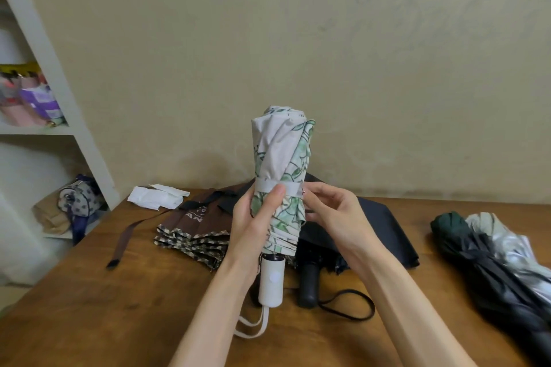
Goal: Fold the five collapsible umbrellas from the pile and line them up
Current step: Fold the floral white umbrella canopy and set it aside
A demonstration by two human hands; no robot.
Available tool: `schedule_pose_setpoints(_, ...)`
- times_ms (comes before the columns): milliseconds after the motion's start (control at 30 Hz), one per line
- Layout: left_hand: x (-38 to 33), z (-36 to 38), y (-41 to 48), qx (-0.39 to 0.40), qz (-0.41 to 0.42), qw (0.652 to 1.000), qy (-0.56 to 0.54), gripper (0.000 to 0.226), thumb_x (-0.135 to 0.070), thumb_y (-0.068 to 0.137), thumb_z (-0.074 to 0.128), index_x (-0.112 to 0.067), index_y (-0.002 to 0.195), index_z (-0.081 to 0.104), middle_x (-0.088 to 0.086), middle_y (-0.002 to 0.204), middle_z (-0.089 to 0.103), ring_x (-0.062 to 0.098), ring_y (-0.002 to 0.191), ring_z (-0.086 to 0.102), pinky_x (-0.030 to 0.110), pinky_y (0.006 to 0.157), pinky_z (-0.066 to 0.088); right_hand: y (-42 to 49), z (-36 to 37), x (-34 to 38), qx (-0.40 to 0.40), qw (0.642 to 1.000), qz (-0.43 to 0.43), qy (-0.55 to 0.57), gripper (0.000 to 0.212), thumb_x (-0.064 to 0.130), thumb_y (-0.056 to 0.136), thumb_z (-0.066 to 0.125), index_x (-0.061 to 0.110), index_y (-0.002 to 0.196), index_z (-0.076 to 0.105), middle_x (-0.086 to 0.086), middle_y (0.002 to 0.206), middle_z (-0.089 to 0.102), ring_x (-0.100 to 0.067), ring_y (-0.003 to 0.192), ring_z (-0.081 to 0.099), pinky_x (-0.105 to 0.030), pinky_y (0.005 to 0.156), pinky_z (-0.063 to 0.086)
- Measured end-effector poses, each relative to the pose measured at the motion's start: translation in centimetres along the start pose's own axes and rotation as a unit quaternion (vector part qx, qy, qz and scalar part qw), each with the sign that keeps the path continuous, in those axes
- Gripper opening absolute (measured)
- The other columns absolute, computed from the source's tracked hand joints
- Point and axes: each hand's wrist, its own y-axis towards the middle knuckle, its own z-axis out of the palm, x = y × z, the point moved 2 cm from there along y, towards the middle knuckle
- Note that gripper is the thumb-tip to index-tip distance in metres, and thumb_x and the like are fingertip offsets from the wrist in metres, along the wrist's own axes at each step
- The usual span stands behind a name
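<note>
A white umbrella with a green leaf print (281,155) stands upright above the table, rolled, its white handle (271,283) pointing down. My left hand (253,223) grips its lower canopy, thumb pressing the strap band (267,188). My right hand (331,211) pinches the strap's end at the right side. Behind lie a brown umbrella with checked trim (196,226) and a black umbrella (378,223) with a black handle (308,286). At the right edge lie a dark green umbrella (453,229) and a silver one (504,244), both rolled.
The wooden table (119,307) carries a crumpled white sleeve (153,197) near the wall. A loose brown strap (125,241) trails off the brown umbrella. White shelves (59,74) with bags stand at the left. The beige wall runs close behind the table.
</note>
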Motion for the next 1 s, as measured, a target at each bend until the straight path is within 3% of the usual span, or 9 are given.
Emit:
schedule_pose_setpoints(100, 0.6, -0.2, 0.2, -0.004, -0.021, 0.999, -0.030, 0.049, -0.034, 0.091, 0.066, -0.007, 0.131, 0.070, 0.015, 0.121, 0.077, 0.030, 0.112, 0.075, 0.036, 0.088, 0.062, -0.2, 0.0, -0.1, 0.005, 1.000, -0.003, -0.027, 0.019, 0.019, 0.106, 0.066, 0.008, 0.105, 0.081, -0.018, 0.107, 0.080, -0.038, 0.104, 0.075, -0.055, 0.100, 0.057)
schedule_pose_setpoints(167, 1.0, -0.5, 0.4, -0.006, -0.034, 0.999, -0.035, 0.055, -0.040, 0.089, 0.067, -0.006, 0.132, 0.071, 0.017, 0.122, 0.077, 0.030, 0.110, 0.075, 0.037, 0.087, 0.061, -0.3, 0.1, 0.1, 0.019, 0.999, 0.000, -0.026, 0.022, 0.025, 0.106, 0.065, 0.011, 0.105, 0.082, -0.022, 0.106, 0.078, -0.028, 0.096, 0.074, -0.051, 0.099, 0.057)
schedule_pose_setpoints(300, 1.3, -1.1, 0.6, 0.006, -0.046, 0.998, -0.041, 0.070, -0.053, 0.077, 0.071, -0.004, 0.128, 0.073, 0.019, 0.107, 0.077, 0.023, 0.086, 0.074, 0.030, 0.069, 0.059, -0.4, 0.6, -0.1, 0.013, 1.000, -0.006, -0.005, 0.028, 0.035, 0.102, 0.067, 0.011, 0.110, 0.080, -0.019, 0.101, 0.079, -0.019, 0.084, 0.072, -0.038, 0.084, 0.060)
schedule_pose_setpoints(433, 1.5, -1.0, 0.4, 0.021, -0.057, 0.996, -0.060, 0.065, -0.049, 0.079, 0.070, -0.002, 0.125, 0.074, 0.020, 0.106, 0.077, 0.023, 0.083, 0.074, 0.029, 0.066, 0.059, -0.3, 1.0, -0.3, -0.010, 1.000, -0.027, 0.014, 0.020, 0.023, 0.104, 0.066, 0.006, 0.110, 0.074, -0.020, 0.095, 0.079, -0.022, 0.078, 0.072, -0.029, 0.073, 0.061)
schedule_pose_setpoints(567, 1.9, -1.0, 0.5, 0.022, -0.065, 0.996, -0.064, 0.052, -0.046, 0.087, 0.064, -0.004, 0.113, 0.080, 0.023, 0.094, 0.072, 0.026, 0.076, 0.068, 0.031, 0.061, 0.055, -0.2, 0.8, -0.4, -0.036, 0.998, -0.046, 0.002, 0.021, 0.022, 0.103, 0.068, 0.002, 0.102, 0.076, -0.021, 0.089, 0.079, -0.013, 0.062, 0.066, -0.028, 0.069, 0.058)
schedule_pose_setpoints(800, 1.9, -1.2, 0.3, 0.033, -0.084, 0.992, -0.083, 0.048, -0.045, 0.090, 0.057, -0.009, 0.109, 0.082, 0.021, 0.094, 0.071, 0.026, 0.074, 0.065, 0.029, 0.057, 0.053, -0.3, 1.1, -0.3, -0.041, 0.997, -0.062, -0.001, 0.019, 0.020, 0.104, 0.067, 0.003, 0.106, 0.076, -0.016, 0.092, 0.079, -0.009, 0.065, 0.068, -0.024, 0.068, 0.058)
schedule_pose_setpoints(1000, 2.5, -1.4, 0.8, 0.003, -0.075, 0.994, -0.083, 0.059, -0.050, 0.078, 0.071, -0.004, 0.114, 0.079, 0.023, 0.098, 0.071, 0.025, 0.075, 0.066, 0.029, 0.057, 0.054, -0.1, 1.4, -0.6, -0.050, 0.997, -0.053, -0.013, 0.019, 0.017, 0.106, 0.064, 0.002, 0.099, 0.074, -0.008, 0.081, 0.079, -0.013, 0.062, 0.069, -0.025, 0.067, 0.056)
